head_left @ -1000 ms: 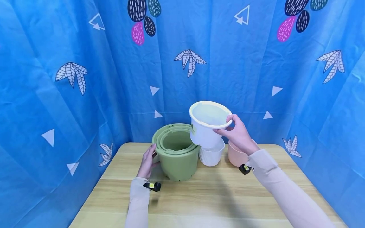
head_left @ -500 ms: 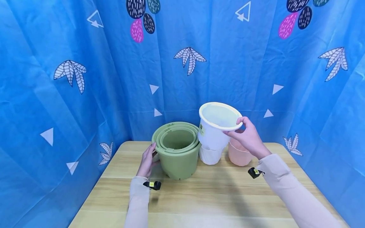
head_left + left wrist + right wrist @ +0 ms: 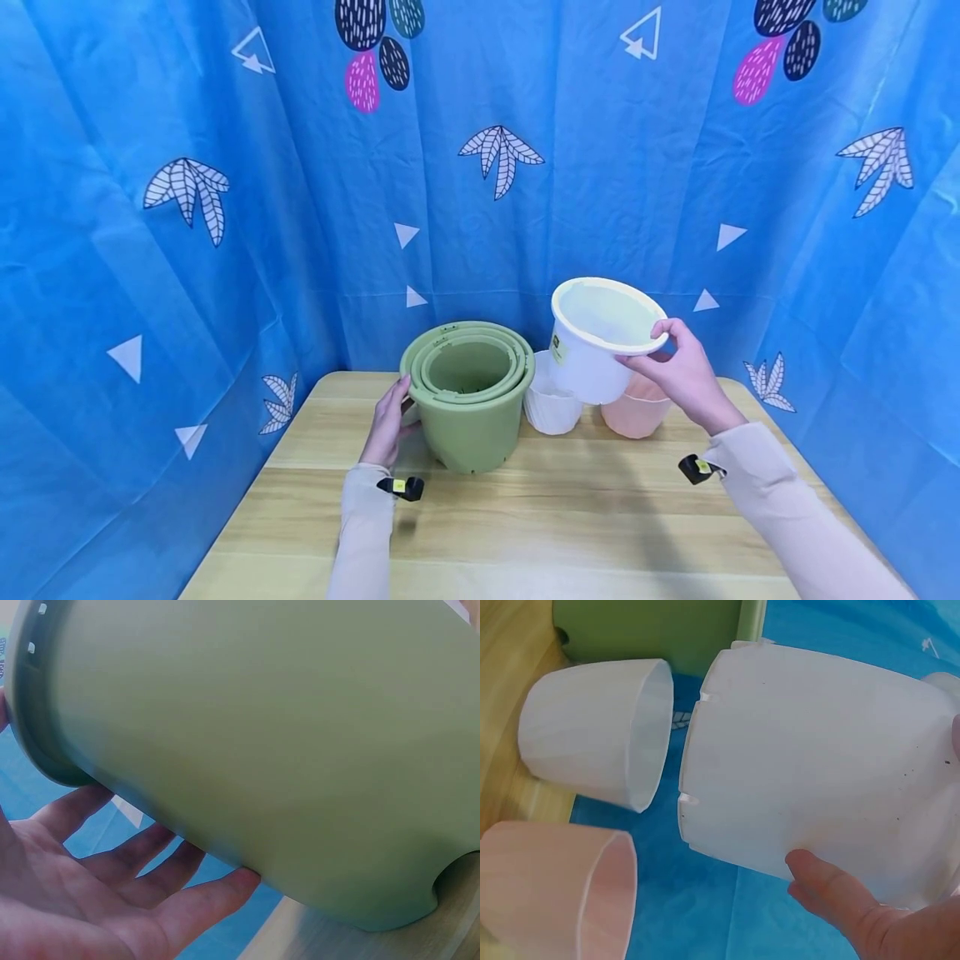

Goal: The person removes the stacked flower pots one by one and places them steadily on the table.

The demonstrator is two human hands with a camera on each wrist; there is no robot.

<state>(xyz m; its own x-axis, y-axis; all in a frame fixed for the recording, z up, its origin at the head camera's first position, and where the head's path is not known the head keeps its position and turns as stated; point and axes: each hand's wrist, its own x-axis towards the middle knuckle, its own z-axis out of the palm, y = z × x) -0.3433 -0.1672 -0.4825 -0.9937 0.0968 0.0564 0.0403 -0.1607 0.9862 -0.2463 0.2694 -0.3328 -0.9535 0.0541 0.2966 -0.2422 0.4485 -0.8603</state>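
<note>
A white plastic flowerpot [image 3: 592, 367] hangs tilted above the table, and my right hand [image 3: 686, 371] pinches its right rim. In the right wrist view, its notched base [image 3: 686, 772] and speckled wall show, with fingers along the outside. My left hand [image 3: 386, 421] rests against the left side of a large green flowerpot [image 3: 472, 433], which holds smaller green pots [image 3: 442, 392] nested inside. The left wrist view shows spread, nearly straight fingers [image 3: 217, 896] touching the green wall below the rim. Behind and below the raised pot stand a small white fluted pot [image 3: 551, 412] and a pink pot [image 3: 633, 415].
The pots stand toward the back of a light wooden table [image 3: 480, 533]. A blue patterned curtain [image 3: 480, 250] encloses the table's back and both sides. The small white pot is close to the green pot's right side.
My right hand has carried the white flowerpot rightward and slightly down, away from the green pot and over toward the pink one. My left hand has stayed against the green pot.
</note>
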